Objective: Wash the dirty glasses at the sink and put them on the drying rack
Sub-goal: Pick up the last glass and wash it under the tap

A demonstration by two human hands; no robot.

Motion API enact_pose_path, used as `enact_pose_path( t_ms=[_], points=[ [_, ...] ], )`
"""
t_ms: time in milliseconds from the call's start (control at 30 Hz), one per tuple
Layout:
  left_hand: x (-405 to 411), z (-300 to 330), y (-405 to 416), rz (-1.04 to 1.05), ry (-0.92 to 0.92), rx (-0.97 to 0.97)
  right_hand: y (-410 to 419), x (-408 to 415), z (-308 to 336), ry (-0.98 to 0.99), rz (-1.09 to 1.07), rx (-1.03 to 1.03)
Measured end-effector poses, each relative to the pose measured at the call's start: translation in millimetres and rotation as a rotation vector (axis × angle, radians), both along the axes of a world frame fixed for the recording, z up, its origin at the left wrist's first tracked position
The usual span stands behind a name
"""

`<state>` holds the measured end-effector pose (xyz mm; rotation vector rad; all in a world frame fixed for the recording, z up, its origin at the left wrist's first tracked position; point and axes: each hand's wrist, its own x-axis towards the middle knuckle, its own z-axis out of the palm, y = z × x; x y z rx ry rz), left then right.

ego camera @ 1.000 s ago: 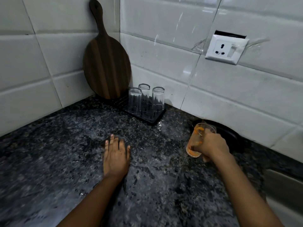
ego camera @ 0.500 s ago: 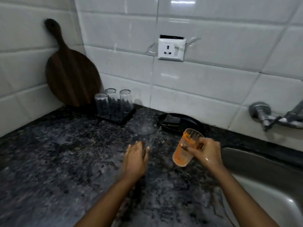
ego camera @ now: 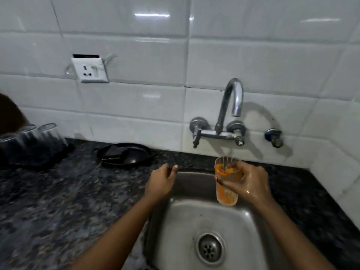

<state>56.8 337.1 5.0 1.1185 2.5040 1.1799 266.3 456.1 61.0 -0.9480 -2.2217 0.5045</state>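
Item: dirty glass (ego camera: pixel 226 182). Clear ribbed tumbler, tapered toward the base, smeared inside with orange residue. Upright, long axis near vertical, mouth up. Held above the back of the sink (ego camera: pixel 181 227), below and slightly left of the tap's spout. No writing or brand is legible on it.

Right hand (ego camera: pixel 251 184): wet and glossy, closed around the glass from the right, fingers wrapped across its front wall.

Left hand (ego camera: pixel 160 181): holds nothing, fingers loosely curled, over the sink's rear left rim.

Sink: stainless steel, rounded rectangular basin, dull sheen, round perforated drain (ego camera: pixel 210 248) at the centre.

Tap (ego camera: pixel 229 112): chromed metal, wall-mounted, tall gooseneck spout, two side valves. A separate small valve (ego camera: pixel 273 134) sits on the wall to its right.

Table (ego camera: pixel 48 201): speckled dark granite, flush around the sink.

Drying rack (ego camera: pixel 44 156): dark tray at far left of the table, carrying clean glasses (ego camera: pixel 29 139) inverted, blurred.

Black dish (ego camera: pixel 124 155): shallow, round, between the rack and the sink, holding a dark pad.

Wall: glossy white rectangular tiles (ego camera: pixel 136 45). White socket plate (ego camera: pixel 90 70), three-pin, unlabelled.
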Motion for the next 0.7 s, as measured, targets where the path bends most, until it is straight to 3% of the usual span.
enact_pose_path(
  t_ms=[267,433,500,600,700],
  points=[
    [13,56,91,0.032,0.100,-0.224,18,3,8,0.055,0.172,0.001],
    [6,63,115,0.059,-0.067,-0.139,20,2,10,0.066,0.184,0.016],
    [4,63,118,0.087,-0.209,-0.066,22,3,9,0.070,0.177,0.008],
    [5,66,115,0.100,-0.780,0.097,22,3,6,0.076,0.166,-0.010],
    [6,65,111,0.095,-0.933,0.144,19,1,4,0.078,0.166,-0.033]
  ],
)
